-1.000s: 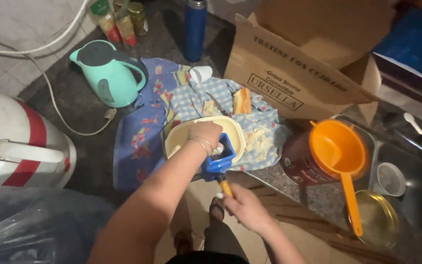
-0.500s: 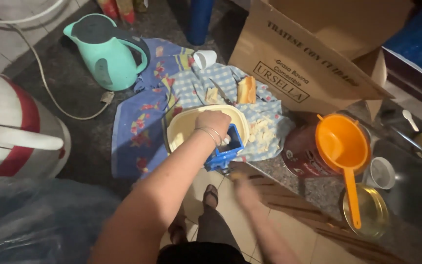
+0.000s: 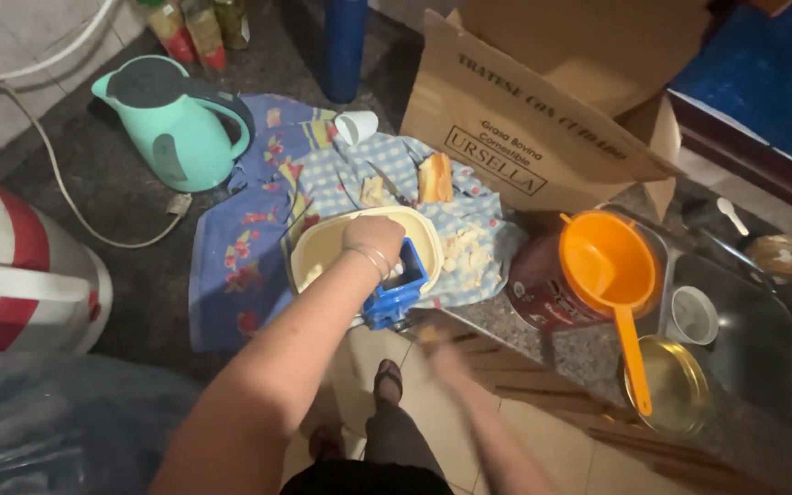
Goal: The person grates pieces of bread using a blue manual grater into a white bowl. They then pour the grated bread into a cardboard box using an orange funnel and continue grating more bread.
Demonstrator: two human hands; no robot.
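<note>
**Left hand on blue grater over cream tub, right hand blurred below bench edge**

Left hand rests on top of the blue grater, grip closed around its upper part, bangles at the wrist. Grater sits at the near rim of the cream tub, at the near edge of the bench. Tub stands on a checked cloth, which overlaps a blue floral cloth to its left.

Right hand is a motion smear just near and right of the grater, below the bench edge; something small and pale at its tip, cannot tell what, and cannot tell how the grip stands.

On the checked cloth, far of the tub: a bread piece, crumbs to the right. White cup tipped over at the far cloth edge. Mint kettle far left, its cord trailing left. Blue bottle far centre. Cardboard box far right. Right of the tub: dark red tin with orange strainer on top, handle pointing near over a glass bowl. White and red appliance at left edge. Sandalled feet on the tiled floor below.
</note>
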